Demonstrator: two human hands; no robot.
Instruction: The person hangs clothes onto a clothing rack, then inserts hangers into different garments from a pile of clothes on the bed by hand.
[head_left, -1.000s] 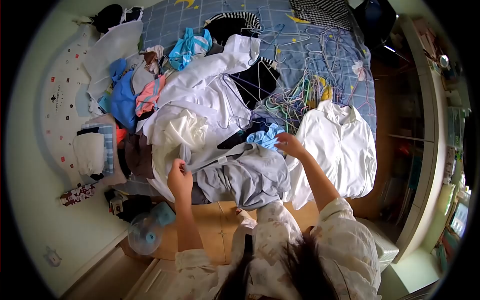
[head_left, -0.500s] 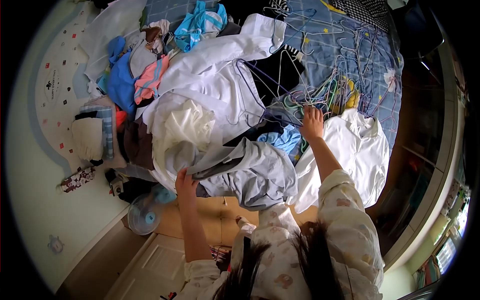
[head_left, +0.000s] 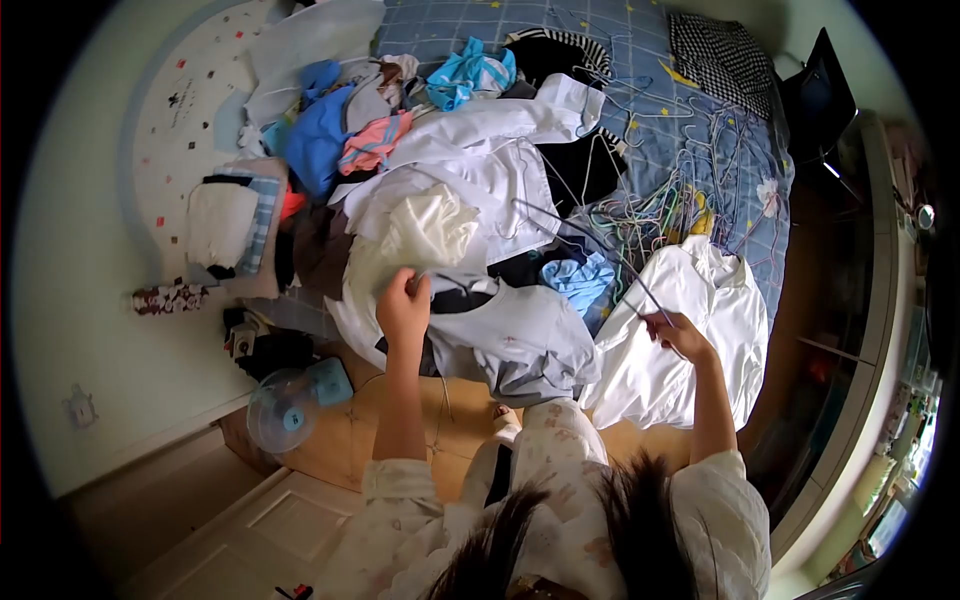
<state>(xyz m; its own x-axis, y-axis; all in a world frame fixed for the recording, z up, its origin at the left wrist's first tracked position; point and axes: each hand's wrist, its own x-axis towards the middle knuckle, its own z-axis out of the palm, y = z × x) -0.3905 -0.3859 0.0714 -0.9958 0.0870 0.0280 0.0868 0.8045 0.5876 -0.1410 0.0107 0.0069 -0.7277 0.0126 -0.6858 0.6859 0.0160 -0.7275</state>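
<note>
My left hand (head_left: 404, 305) is closed on the upper edge of a grey shirt (head_left: 530, 335), which hangs over the bed's near edge with its dark neck opening showing. My right hand (head_left: 680, 336) grips one end of a dark clothes hanger (head_left: 622, 262), slanting up and left over the clothes. Below that hand lies a white button shirt (head_left: 680, 285), spread out with its collar away from me. A crumpled light blue garment (head_left: 578, 280) rests between the two shirts.
A tangle of hangers (head_left: 650, 212) lies on the blue checked bed (head_left: 650, 95). White clothes (head_left: 470, 160) and a mixed heap with a blue garment (head_left: 318, 145) cover the left side. A fan (head_left: 285, 415) stands at lower left, and a dark cabinet (head_left: 820, 350) runs along the right.
My right hand has moved from the hanger tangle toward me and right, bringing a dark hanger. My left hand has raised the grey shirt's edge slightly. The whole view has shifted.
</note>
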